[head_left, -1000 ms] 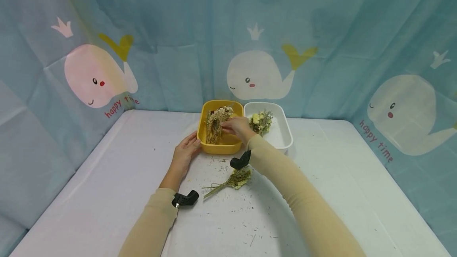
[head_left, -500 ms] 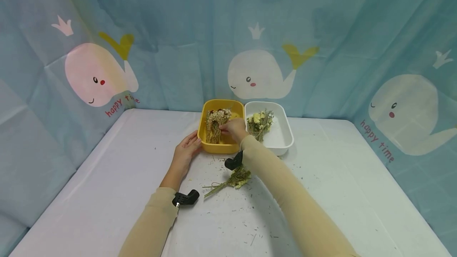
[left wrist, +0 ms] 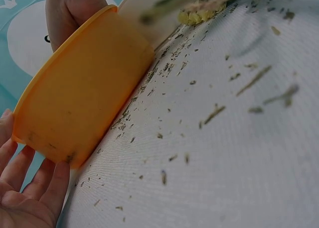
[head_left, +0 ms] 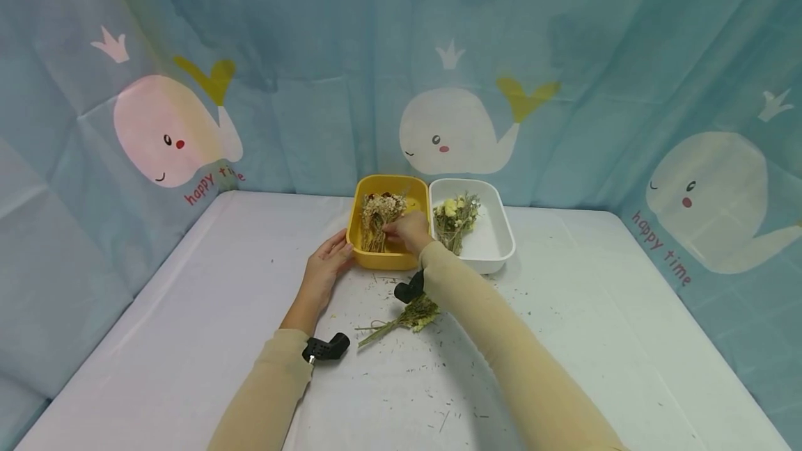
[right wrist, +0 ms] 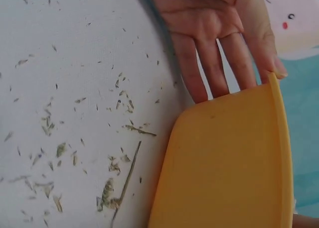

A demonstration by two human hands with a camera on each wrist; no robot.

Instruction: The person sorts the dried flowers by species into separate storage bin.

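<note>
The yellow bin (head_left: 387,262) stands at the back of the table with dried flowers (head_left: 383,207) inside. My right hand (head_left: 410,230) reaches into it, thumb and fingertips pinching a dried flower bunch by its stems. In the left wrist view, the bin wall (left wrist: 84,88) hides the right hand's fingers (left wrist: 75,11). My left hand (head_left: 324,266) rests against the bin's near left corner. The right wrist view shows its fingers (right wrist: 212,63) straight along the outer wall, with the thumb at the rim.
A white bin (head_left: 495,232) touches the yellow one on the right and holds a pale yellow dried bunch (head_left: 456,214). Another tied bunch (head_left: 410,313) lies on the table in front, below the right wrist. Plant crumbs are scattered around; a printed curtain (head_left: 301,124) hangs behind.
My right hand has shifted slightly left and lower within the yellow bin, its forearm uncovering more of the white bin's bunch. The left hand stays at the corner.
</note>
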